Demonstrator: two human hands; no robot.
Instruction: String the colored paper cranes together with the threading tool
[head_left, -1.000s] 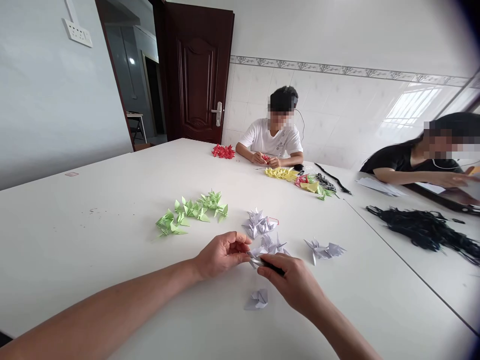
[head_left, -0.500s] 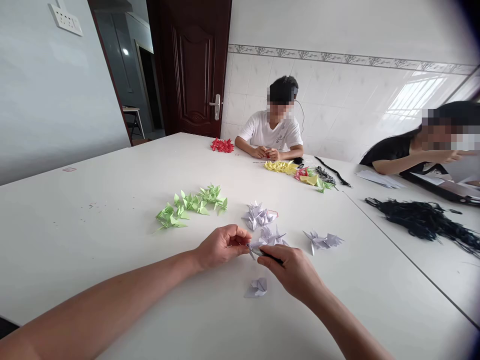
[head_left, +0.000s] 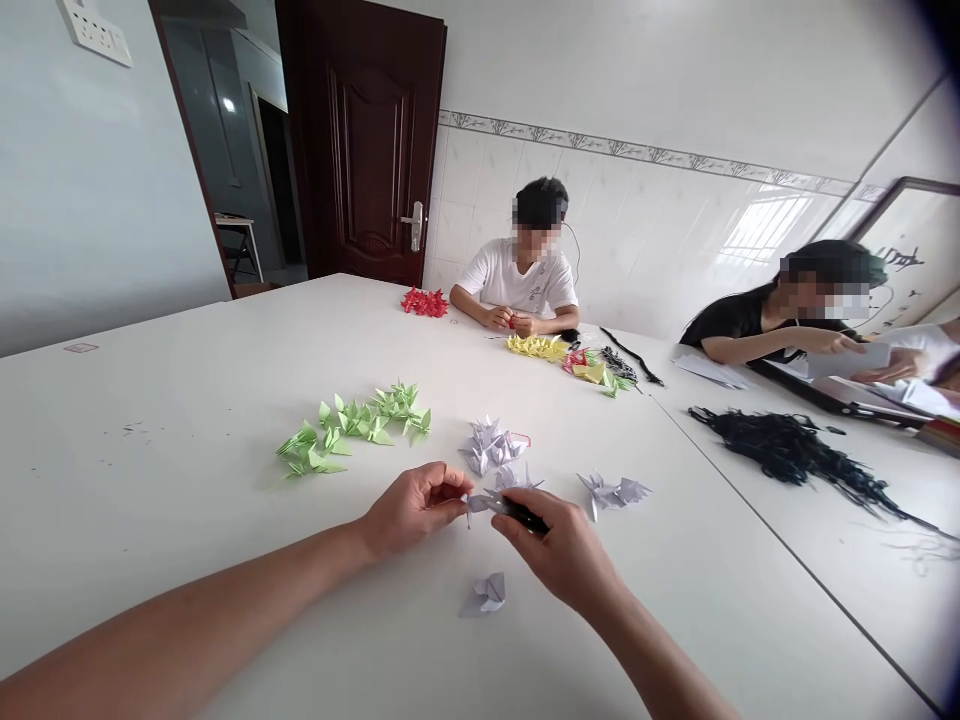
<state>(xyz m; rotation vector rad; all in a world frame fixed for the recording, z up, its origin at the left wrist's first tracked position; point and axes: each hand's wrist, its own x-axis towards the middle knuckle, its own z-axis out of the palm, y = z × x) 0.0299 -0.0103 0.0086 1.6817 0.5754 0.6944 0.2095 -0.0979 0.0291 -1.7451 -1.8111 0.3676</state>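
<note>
My left hand (head_left: 416, 510) pinches the end of a small pale-lavender folded paper crane (head_left: 476, 505) between thumb and fingertips. Wrapped around a black-handled tool (head_left: 528, 516), my right hand (head_left: 566, 550) holds its tip close to the crane. The fingers hide much of the tool, so its kind is unclear. Just beyond both hands sits a cluster of lavender paper cranes (head_left: 489, 447). More of them (head_left: 615, 492) lie to the right of the cluster. A single lavender folded piece (head_left: 486, 594) rests on the table nearer to me.
Green paper cranes (head_left: 356, 425) spread across the white table (head_left: 187, 560) at left. Farther off are red cranes (head_left: 424, 302), yellow cranes (head_left: 535, 346) and a black stringy bundle (head_left: 795, 450). A person in white (head_left: 517, 285) and one in black (head_left: 739, 320) sit across.
The view has swung slightly right, so everything appears shifted left. Both hands keep their holds, and the tool's tip has changed its angle beside the crane. The person in black now holds a pale sheet.
</note>
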